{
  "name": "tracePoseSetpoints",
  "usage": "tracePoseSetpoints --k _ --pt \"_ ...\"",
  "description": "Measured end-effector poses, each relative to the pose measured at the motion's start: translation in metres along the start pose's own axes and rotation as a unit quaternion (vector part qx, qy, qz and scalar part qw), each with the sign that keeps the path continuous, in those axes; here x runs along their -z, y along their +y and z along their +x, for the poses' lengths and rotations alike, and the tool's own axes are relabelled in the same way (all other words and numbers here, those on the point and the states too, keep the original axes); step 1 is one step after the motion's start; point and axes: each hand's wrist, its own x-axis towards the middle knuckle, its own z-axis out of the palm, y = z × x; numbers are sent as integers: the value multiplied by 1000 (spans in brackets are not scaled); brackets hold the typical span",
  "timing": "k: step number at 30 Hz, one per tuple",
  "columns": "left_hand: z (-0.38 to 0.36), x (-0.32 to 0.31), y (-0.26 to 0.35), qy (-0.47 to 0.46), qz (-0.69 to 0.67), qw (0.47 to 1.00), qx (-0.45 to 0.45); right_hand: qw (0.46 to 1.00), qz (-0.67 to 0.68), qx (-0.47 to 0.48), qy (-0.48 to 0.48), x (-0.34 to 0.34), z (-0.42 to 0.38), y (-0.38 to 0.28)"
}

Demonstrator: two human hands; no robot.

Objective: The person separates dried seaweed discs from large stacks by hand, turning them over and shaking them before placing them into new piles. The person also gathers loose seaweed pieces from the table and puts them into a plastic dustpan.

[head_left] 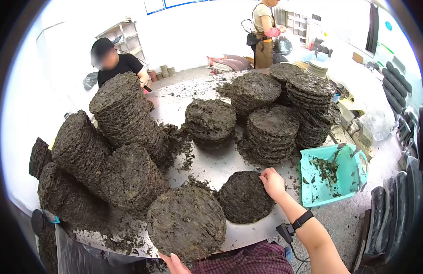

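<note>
A flat, dark round cake (246,197), looking like pressed dried seaweed, lies on the metal table. My right hand (272,182), wearing a black wrist band, pinches its upper right rim between thumb and fingers. Left of it, a larger and closer round seaweed cake (186,223) overlaps the table's front edge; whatever is under it is hidden. At its near rim, my left hand (176,266) shows only partly, with fingertips stretched out and slightly apart against the edge. A shorter stack of cakes (210,123) stands beyond, mid-table.
Tall leaning stacks (129,178) crowd the left side, and more stacks (272,134) stand at the back right. A turquoise bin (330,198) with scraps sits at the right edge. Loose crumbs litter the metal table (207,162). Two people (122,64) are beyond the table.
</note>
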Motion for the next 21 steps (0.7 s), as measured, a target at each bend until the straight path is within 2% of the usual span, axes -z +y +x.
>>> tracePoseSetpoints --k 1,2,3,4,5,6,8,9,10,11,12,13,14,15,16,17,18,19,20,21 --pt "-3 6 -1 -23 189 976 -104 1000 0 3 -1 -3 3 5" --pt "-5 8 -1 -47 369 906 -202 1000 17 14 -15 -5 4 12" --pt "-6 8 -1 -48 369 906 -201 999 33 24 -30 -5 4 20" --pt "-7 6 0 -40 320 926 -195 999 33 23 -29 1 5 21" --pt "-6 6 1 -33 270 943 -191 978 172 -76 -89 7 6 22" --pt "-6 3 -11 -34 270 943 -193 925 306 -174 -145 15 6 24" --pt "-7 -8 -45 29 79 987 -134 902 375 -149 -152 36 2 35" --pt "0 -16 -32 32 83 987 -134 927 338 -141 -77 54 1 33" --pt "8 -30 -5 77 -116 989 -41 917 382 -110 22 53 4 72" --pt "12 -37 11 127 -309 941 46 918 372 -112 77 59 9 113" --pt "11 -35 11 113 -286 951 43 812 497 -209 224 89 -9 63" --pt "13 -29 75 113 -215 969 52 837 466 -202 205 84 -15 95" --pt "15 -26 94 98 -202 974 39 866 436 -176 172 85 -30 87" --pt "17 -24 104 79 -190 978 27 920 367 -95 96 86 -44 64" --pt "21 -23 106 91 -182 979 25 957 290 -12 23 90 -63 29" --pt "24 -23 107 86 -201 976 -19 969 239 68 4 99 -87 -33" --pt "25 -23 107 78 -219 971 -62 961 234 144 -21 107 -107 -80" --pt "24 -23 108 81 -213 971 -64 936 106 327 -79 114 -110 -103" --pt "24 -22 108 86 -188 976 -62 896 76 429 -89 105 -122 -117" --pt "23 -22 109 90 -162 981 -59 877 90 467 -71 91 -137 -133"
